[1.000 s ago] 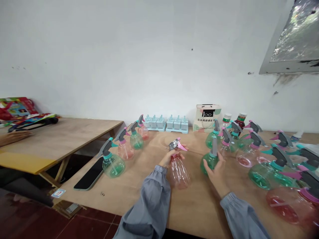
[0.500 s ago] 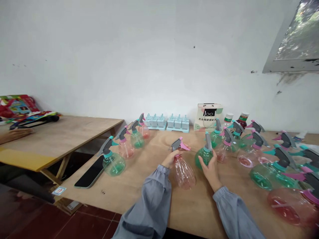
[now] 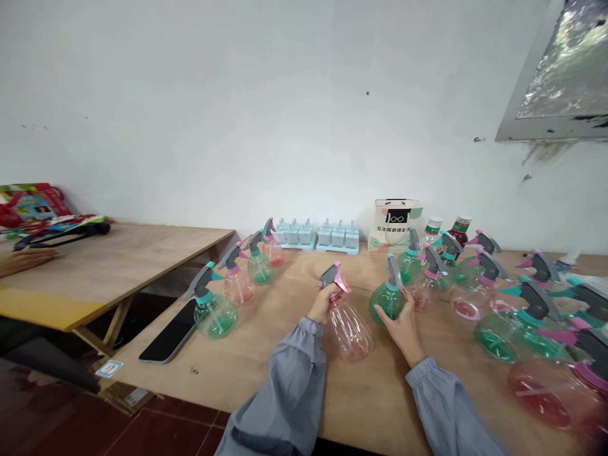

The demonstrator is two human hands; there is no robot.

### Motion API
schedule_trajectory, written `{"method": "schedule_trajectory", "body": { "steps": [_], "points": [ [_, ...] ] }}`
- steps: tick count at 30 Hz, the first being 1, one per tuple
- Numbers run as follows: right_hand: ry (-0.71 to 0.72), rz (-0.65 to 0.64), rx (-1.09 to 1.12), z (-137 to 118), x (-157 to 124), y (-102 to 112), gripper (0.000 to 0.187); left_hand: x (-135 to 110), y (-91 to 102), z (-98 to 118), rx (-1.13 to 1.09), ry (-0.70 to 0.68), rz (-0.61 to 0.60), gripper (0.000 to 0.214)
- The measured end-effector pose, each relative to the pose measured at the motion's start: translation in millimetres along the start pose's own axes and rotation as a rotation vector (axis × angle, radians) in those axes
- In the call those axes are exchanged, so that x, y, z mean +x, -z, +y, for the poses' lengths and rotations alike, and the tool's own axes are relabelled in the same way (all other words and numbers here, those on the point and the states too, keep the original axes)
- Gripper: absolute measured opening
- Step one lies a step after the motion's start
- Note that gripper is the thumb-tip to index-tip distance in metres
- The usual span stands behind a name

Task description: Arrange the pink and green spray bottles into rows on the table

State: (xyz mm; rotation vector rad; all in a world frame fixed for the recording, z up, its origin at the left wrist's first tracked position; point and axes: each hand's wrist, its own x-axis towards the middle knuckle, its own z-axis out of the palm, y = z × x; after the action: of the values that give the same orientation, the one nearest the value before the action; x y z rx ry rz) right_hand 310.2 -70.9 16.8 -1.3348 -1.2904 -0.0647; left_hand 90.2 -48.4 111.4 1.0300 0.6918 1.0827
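Note:
My left hand (image 3: pixel 322 304) is closed around the neck of a clear pink spray bottle (image 3: pixel 351 332), just below its grey and pink trigger head. The bottle tilts, its base toward me and to the right. With thumb and fingers on either side, my right hand (image 3: pixel 401 326) grips a green spray bottle (image 3: pixel 387 299) that has a grey and teal head and looks nearly upright. Close beyond it are a pink spray bottle (image 3: pixel 424 294) and another green spray bottle (image 3: pixel 408 263).
Several more spray bottles crowd the right side, including a large pink one (image 3: pixel 546 389). To the left, a green spray bottle (image 3: pixel 216 315) stands by a phone (image 3: pixel 168 339). Blue ice-pop moulds (image 3: pixel 338 239) and a paper bag (image 3: pixel 395 225) line the wall. Another person's hand (image 3: pixel 28 259) rests far left.
The pink bottle's trigger head has turned and tipped slightly to the left in my left hand. My right hand stays on the green bottle. The view has shifted slightly.

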Motion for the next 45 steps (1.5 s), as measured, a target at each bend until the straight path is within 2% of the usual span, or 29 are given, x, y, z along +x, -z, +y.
{"method": "schedule_trajectory", "body": {
  "steps": [2, 6, 12, 18, 22, 25, 27, 29, 32, 35, 39, 43, 45],
  "points": [
    [-0.006, -0.004, -0.001, -0.1, 0.1, 0.4, 0.098, -1.0, 0.1, 2.4, 0.002, -0.004, 0.004, 0.023],
    [-0.021, -0.025, 0.007, 0.1, 0.7, 1.5, 0.099, -4.9, -3.6, 7.1, 0.019, -0.021, -0.096, 0.032],
    [-0.018, -0.034, 0.014, 1.2, 0.3, 1.1, 0.099, -6.2, -4.4, 6.7, 0.056, -0.015, -0.020, 0.025],
    [-0.006, -0.029, 0.016, 2.6, -0.2, -0.7, 0.097, -5.7, -3.7, 5.9, 0.061, -0.069, -0.127, 0.039],
    [-0.005, -0.029, 0.003, 4.4, -0.1, -1.1, 0.097, -5.6, -4.6, 3.5, 0.049, -0.065, -0.024, 0.029],
    [-0.005, -0.030, -0.011, 4.7, -0.1, -0.4, 0.096, -5.9, -1.7, 13.1, 0.115, -0.222, 0.046, 0.028],
    [-0.016, -0.043, -0.012, 4.2, -0.2, 0.2, 0.094, -4.6, 6.7, 25.3, 0.234, -0.408, 0.099, 0.029],
    [-0.035, -0.057, -0.002, 3.4, -0.3, 0.5, 0.095, -1.1, 21.6, 37.8, 0.389, -0.553, 0.205, 0.031],
    [-0.059, -0.059, 0.008, 2.2, -0.5, 0.3, 0.097, 8.1, 50.4, 47.9, 0.619, -0.558, 0.416, 0.026],
    [-0.071, -0.056, 0.005, 1.7, -0.6, 0.2, 0.097, 18.3, 74.0, 45.5, 0.726, -0.504, 0.519, 0.024],
    [-0.091, -0.077, 0.003, 2.6, -0.7, 0.4, 0.097, 25.7, 85.7, 38.2, 0.676, -0.481, 0.490, 0.039],
    [-0.064, -0.046, 0.006, 4.4, -0.9, -0.6, 0.097, 22.6, 87.3, 35.5, 0.702, -0.585, 0.402, 0.069],
    [-0.054, -0.043, 0.005, 4.8, -1.2, -1.1, 0.095, 16.9, 89.8, 30.7, 0.712, -0.626, 0.399, 0.081]
  ]
}}
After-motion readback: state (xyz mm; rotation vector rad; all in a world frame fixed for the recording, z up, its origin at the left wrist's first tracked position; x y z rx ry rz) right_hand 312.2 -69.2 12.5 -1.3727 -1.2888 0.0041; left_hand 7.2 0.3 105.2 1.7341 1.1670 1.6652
